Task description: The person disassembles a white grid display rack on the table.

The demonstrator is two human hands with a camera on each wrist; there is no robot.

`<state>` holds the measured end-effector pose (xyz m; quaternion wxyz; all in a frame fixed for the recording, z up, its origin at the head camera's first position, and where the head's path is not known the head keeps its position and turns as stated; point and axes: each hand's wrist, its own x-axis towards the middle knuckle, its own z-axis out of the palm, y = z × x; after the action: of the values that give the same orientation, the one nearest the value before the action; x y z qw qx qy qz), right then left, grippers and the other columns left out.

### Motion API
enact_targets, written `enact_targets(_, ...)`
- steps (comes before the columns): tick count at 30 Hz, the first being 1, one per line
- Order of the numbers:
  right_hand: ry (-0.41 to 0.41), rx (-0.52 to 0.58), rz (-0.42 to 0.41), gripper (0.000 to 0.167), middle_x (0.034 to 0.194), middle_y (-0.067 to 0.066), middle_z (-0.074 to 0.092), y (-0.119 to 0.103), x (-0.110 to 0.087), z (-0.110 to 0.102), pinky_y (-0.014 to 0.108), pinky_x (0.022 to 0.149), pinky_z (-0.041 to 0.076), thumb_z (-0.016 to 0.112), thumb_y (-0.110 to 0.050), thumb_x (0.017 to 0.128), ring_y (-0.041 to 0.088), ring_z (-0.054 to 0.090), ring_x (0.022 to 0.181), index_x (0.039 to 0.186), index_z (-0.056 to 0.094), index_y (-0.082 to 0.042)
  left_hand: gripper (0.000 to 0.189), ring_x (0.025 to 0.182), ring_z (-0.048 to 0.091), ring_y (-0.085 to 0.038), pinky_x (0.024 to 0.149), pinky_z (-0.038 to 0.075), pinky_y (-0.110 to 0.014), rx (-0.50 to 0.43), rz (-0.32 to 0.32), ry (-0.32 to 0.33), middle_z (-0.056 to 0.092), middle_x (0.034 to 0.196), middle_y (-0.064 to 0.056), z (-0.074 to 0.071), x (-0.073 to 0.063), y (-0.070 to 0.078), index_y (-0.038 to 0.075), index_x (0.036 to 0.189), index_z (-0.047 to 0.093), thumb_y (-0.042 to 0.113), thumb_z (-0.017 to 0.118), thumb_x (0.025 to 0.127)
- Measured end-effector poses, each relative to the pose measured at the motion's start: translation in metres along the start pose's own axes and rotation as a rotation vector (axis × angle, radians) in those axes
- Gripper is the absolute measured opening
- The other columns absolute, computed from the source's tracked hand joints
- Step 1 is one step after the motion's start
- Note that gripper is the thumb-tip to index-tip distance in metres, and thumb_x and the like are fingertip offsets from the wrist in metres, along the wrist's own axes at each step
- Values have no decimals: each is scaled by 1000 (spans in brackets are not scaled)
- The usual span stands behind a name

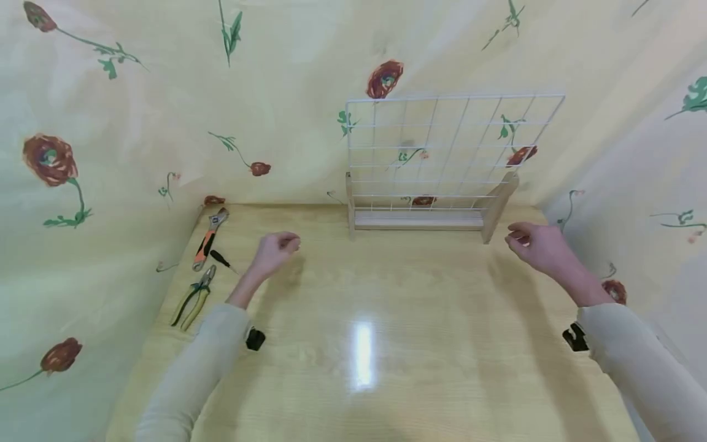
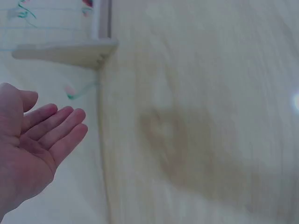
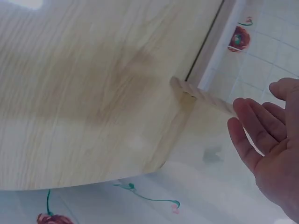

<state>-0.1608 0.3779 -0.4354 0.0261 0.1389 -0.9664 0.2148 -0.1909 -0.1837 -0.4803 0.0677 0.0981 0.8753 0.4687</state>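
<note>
My left hand [image 1: 276,252] hovers over the left part of the table with nothing in it; in the left wrist view its fingers [image 2: 60,128] are loosely bent, palm showing. On the other side, my right hand [image 1: 538,245] is raised just right of a rack, also holding nothing, its fingers [image 3: 257,130] relaxed. Between and beyond the hands stands the rack: a white wire grid [image 1: 453,141] leaning back on a wooden base, with a left side piece [image 1: 350,205] and a right side piece [image 1: 499,209]. A pale strip [image 1: 417,219] joins the two sides along the bottom.
Along the table's left edge lie an adjustable wrench [image 1: 208,240] with an orange and black handle, a small black-handled screwdriver [image 1: 221,258] and pliers [image 1: 194,298] with yellowish handles. Flower-patterned sheeting [image 1: 298,123] rises behind and beside the wooden table [image 1: 420,294].
</note>
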Motion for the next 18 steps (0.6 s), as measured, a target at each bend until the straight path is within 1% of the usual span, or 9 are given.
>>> enact_targets(1,26,41,9,28,95,28,70,1,2,1,34,59,56,61,-6,97,41,68,81,115,62,15,29,102,66,-42,86,58,-46,-53,-1,13,67,111,-29,6,7,6,-12,122,63,8,57,102)
enact_targets(3,69,102,48,26,96,28,69,4,6,1,20,57,50,60,-6,97,35,68,81,114,62,14,27,101,67,-40,84,59,-41,-99,12,37,68,111,-27,18,22,20,-10,121,63,7,59,100)
enact_targets(4,81,142,79,27,99,29,68,5,10,0,15,56,46,59,-6,98,29,67,81,116,61,14,27,101,67,-39,84,59,-40,-103,15,50,68,111,-25,23,30,27,-9,122,63,7,60,100)
enact_targets(6,95,216,143,31,106,32,65,8,17,-2,9,57,44,56,-9,100,15,64,79,120,59,15,28,102,66,-36,85,59,-39,-87,33,76,67,113,-22,30,47,39,-8,125,61,6,60,100)
enact_targets(8,95,281,200,37,114,34,61,10,26,-5,8,59,47,54,-13,102,0,57,79,126,54,15,30,104,65,-35,87,58,-39,-66,41,100,65,117,-22,34,62,48,-7,128,59,5,59,100)
enact_targets(10,92,350,244,42,119,36,56,13,34,-8,9,60,50,51,-15,103,-9,52,77,131,49,17,34,107,64,-35,90,57,-40,-76,33,109,63,121,-22,35,75,56,-7,132,55,4,58,101)
enact_targets(13,104,427,285,45,125,37,52,16,44,-12,10,64,54,51,-13,103,-12,51,79,136,44,18,40,112,61,-36,93,55,-40,-132,18,96,60,127,-24,37,91,65,-6,139,50,2,57,100)
enact_targets(16,102,474,308,47,130,36,49,18,53,-15,12,67,55,51,-11,103,-10,52,82,140,40,16,46,115,59,-35,94,55,-39,-193,-8,61,57,130,-24,39,101,71,-4,143,46,1,57,99)
enact_targets(18,100,501,311,48,133,36,47,18,59,-16,13,69,56,51,-10,103,-10,53,83,142,38,15,49,117,58,-34,95,54,-38,-200,-19,49,55,133,-23,40,106,74,-2,145,43,0,57,99)
